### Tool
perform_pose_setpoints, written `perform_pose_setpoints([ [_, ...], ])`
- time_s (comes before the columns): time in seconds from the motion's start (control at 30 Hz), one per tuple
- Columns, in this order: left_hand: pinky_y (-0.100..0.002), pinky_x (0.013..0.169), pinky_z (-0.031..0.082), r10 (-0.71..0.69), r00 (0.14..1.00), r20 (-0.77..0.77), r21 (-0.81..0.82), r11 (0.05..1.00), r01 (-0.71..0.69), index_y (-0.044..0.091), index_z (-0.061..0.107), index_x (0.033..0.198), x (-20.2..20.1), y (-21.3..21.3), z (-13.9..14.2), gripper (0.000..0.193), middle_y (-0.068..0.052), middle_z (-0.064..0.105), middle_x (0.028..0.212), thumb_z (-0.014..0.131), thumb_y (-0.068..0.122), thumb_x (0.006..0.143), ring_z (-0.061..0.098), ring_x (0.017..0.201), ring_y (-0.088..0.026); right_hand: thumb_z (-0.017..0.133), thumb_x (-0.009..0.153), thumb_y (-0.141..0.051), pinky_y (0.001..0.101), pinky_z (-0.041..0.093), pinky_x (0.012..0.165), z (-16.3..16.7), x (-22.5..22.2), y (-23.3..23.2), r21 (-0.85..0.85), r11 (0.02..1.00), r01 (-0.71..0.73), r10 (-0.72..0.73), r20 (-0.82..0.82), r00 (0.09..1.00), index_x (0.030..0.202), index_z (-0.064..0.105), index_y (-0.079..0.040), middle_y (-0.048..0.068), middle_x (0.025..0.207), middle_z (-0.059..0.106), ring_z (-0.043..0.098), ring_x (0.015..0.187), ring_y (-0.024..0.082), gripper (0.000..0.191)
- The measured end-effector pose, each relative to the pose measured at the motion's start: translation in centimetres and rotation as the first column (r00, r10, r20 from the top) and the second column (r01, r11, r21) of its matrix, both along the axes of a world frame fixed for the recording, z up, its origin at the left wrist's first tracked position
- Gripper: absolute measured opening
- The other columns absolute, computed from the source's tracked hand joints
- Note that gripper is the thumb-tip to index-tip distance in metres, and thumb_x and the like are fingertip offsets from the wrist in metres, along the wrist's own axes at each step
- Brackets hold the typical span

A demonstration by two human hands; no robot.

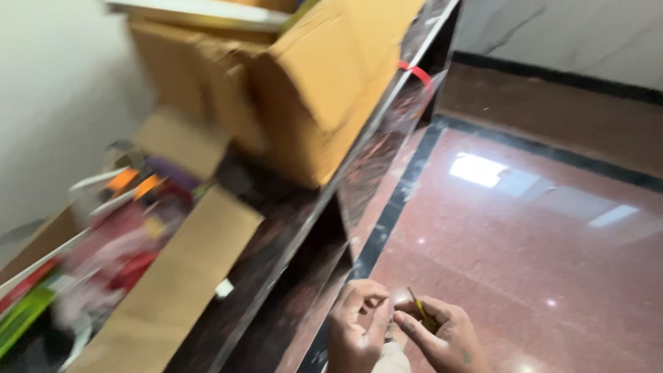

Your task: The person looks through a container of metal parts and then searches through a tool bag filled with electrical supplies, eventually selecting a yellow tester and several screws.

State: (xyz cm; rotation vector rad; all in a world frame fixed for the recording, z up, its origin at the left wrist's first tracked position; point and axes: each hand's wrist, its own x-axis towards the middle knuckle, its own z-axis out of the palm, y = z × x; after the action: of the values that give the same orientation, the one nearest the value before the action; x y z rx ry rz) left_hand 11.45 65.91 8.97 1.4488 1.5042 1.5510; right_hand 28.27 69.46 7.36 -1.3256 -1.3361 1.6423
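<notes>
While both hands sit low in the picture, over the shiny red floor [525, 276], the work looks only just begun. The right hand [442, 338] pinches a thin yellow stick [418, 308] between thumb and fingers. The left hand [356, 328] is curled, its fingertips touching the same spot; whether it grips the stick I cannot tell. The stick is short, slim and tilted, and it looks whole. The big cardboard box [304, 83] stands on the dark worktop [276, 235], well apart.
</notes>
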Motion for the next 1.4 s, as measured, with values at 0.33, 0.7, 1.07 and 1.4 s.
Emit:
perform_pose_setpoints([
  [0.33,-0.029,0.060,0.053,-0.055,0.998,0.015,-0.063,0.996,0.056,0.008,0.072,0.091,12.7,29.8,-3.4,0.013,-0.004,0.073,0.085,0.074,0.000,0.081,0.068,0.066,-0.017,0.079,0.082,-0.017,0.0262,0.060,0.079,-2.5,14.1,27.4,-0.023,0.995,0.099,-0.094,0.156,0.983,0.104,0.081,0.000,0.006,0.085,0.084,0.077,0.084,0.011,0.028],
  [0.7,-0.029,0.066,0.052,-0.193,0.981,-0.006,0.097,0.976,0.193,0.007,0.069,0.096,22.7,57.2,2.0,0.016,-0.005,0.072,0.091,0.069,-0.004,0.085,0.069,0.077,-0.015,0.082,0.083,-0.017,0.0285,0.059,0.080,-5.8,25.7,55.5,0.075,0.990,0.119,-0.132,0.193,0.972,0.105,0.082,-0.001,0.009,0.084,0.084,0.075,0.083,0.012,0.028],
  [1.07,-0.024,0.055,0.049,0.075,0.996,-0.040,-0.041,0.996,-0.077,0.007,0.075,0.089,24.8,85.4,-1.5,0.011,-0.003,0.073,0.080,0.072,0.000,0.081,0.065,0.062,-0.008,0.065,0.090,-0.004,0.0309,0.058,0.059,-6.0,30.3,89.0,-0.039,0.998,-0.054,0.056,0.060,0.997,0.137,0.062,-0.009,0.011,0.090,0.081,0.070,0.063,0.018,0.048],
  [1.4,-0.026,0.057,0.051,0.389,0.920,-0.049,0.044,0.921,-0.387,0.005,0.074,0.094,17.2,103.7,1.3,0.006,-0.002,0.073,0.078,0.072,0.006,0.088,0.065,0.062,-0.009,0.073,0.091,-0.014,0.0255,0.050,0.071,1.4,20.4,108.5,0.137,0.915,-0.380,0.369,0.103,0.924,0.119,0.074,0.002,0.007,0.081,0.068,0.060,0.078,0.009,0.032],
])
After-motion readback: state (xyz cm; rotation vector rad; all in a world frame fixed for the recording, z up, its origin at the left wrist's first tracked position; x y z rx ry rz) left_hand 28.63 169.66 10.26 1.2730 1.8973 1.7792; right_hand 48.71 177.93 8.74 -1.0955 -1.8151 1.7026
